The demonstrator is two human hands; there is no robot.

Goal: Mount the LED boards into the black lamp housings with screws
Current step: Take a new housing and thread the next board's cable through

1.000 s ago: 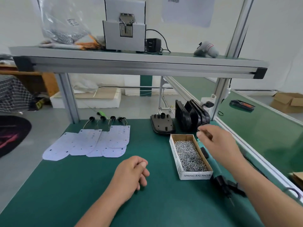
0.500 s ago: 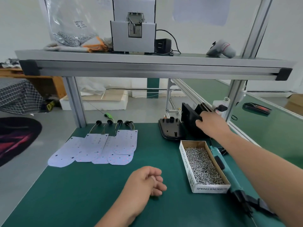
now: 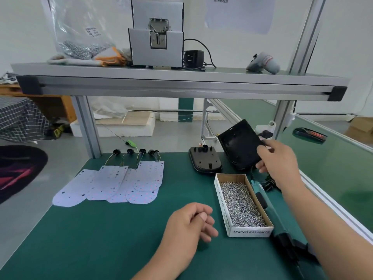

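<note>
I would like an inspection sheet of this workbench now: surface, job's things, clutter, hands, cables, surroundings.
Surface: green mat on the bench.
Job's things: LED boards overlapping at left; flat housing at the back; screw box; electric screwdriver right of it.
Clutter: bag of screws and gloves on the upper shelf.
Hands: left hand rests loosely curled, holding nothing; right hand grips a lifted housing, tilted.
Cables: thin wires on the boards; black cord on the shelf.
Surroundings: cardboard boxes at right.
</note>
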